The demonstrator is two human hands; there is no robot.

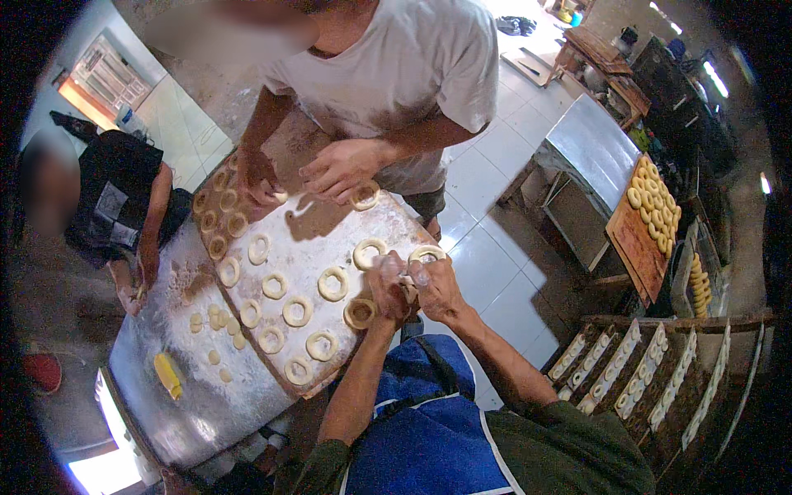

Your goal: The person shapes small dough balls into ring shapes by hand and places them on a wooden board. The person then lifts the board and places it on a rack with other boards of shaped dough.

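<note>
1. White flour dusts the wooden board [309, 257], where pale dough rings [332, 283] lie in loose rows, mostly with strips of floured surface between them.
2. The left hand [390, 287] is over the board's right-hand edge, its fingers curled inward; blur hides their tips, so I cannot tell what they grip. The nearest ring [370, 254] lies just beyond it, slightly left.
3. The right hand [437, 290] is close beside it, fingers also bent in. A corner ring [427, 254] shows at its knuckles, by the board's right corner; I cannot tell whether it is held.
4. A shadowed ring [360, 313] lies near the board's near edge, beside the left forearm.
5. At the far edge, a co-worker in a white shirt [396, 74] reaches over the board with both hands.
6. The board's left edge adjoins a metal table [181, 425] bearing small dough discs [219, 318] and a yellow packet [167, 376].
7. Past the right corner, tiled floor [495, 285] separates the board from a tray rack [639, 371].
</note>
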